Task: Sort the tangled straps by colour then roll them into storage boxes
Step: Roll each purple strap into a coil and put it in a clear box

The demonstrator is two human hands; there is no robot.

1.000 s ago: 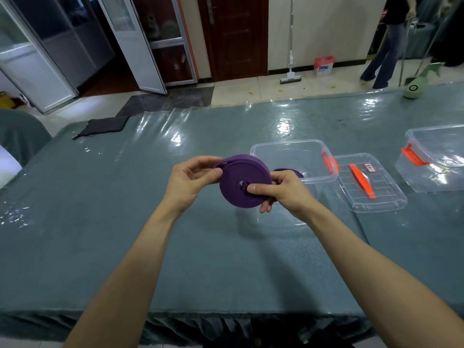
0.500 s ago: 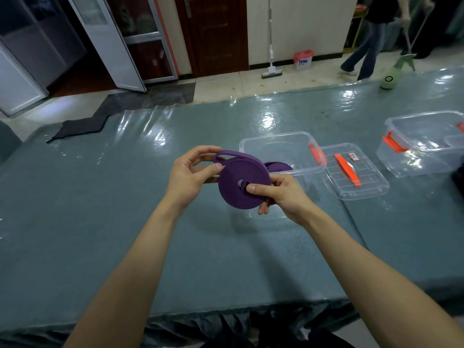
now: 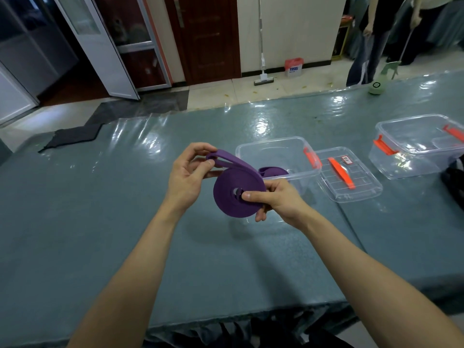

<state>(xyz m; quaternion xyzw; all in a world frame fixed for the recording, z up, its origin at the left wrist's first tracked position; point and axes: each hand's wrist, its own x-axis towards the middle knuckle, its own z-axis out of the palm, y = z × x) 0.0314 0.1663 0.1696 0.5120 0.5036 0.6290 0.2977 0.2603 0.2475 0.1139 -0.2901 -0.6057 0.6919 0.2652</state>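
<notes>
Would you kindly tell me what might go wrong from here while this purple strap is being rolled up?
1. The purple roll is held in the air, pinched near its centre by the right hand; the coils could slide sideways and unwind.
2. The strap's loose end is a loop gripped by the left hand; if it slips, the outer turn may spring open.
3. The near clear box already holds another purple roll, so fitting may be awkward.

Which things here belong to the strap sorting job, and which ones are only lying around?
For the job: purple strap roll, gripped by left hand and right hand; near clear box, holding a second purple roll; loose lid; far clear box.
Just lying about: green spray bottle; mop; dark cloth.
</notes>
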